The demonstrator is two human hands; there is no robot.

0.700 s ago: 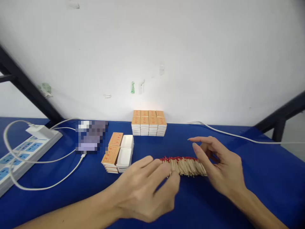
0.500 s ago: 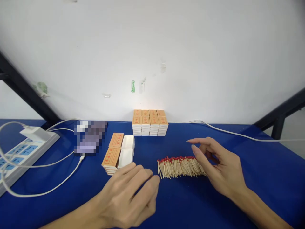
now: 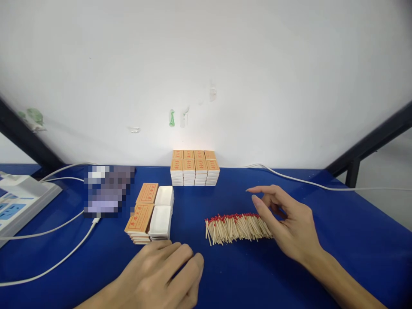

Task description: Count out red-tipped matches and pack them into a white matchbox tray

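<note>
A long pile of red-tipped matches [image 3: 236, 229] lies on the blue tabletop. My right hand [image 3: 289, 223] is at the pile's right end, with thumb and index finger apart and nothing visible between them. To the left of the pile, my left hand [image 3: 164, 272] is closed, fingers curled under; whatever they may hold is hidden. Just beyond its knuckles are stacked white matchbox trays [image 3: 160, 223], the top ones facing up and bare inside. Orange matchbox sleeves [image 3: 139, 218] with red print stand in stacks against the trays' left side.
Several closed matchboxes [image 3: 195, 167] form a neat block near the white wall [image 3: 257, 86]. At left are a pixelated phone-like object [image 3: 111, 189] with a charging cable [image 3: 74, 253] and a power strip [image 3: 22, 206]. Another white cable [image 3: 299, 180] crosses the back right.
The whole view has shifted, so the tabletop things appear further left. My left hand sits slightly lower and shows more of the trays. My right hand keeps its pose.
</note>
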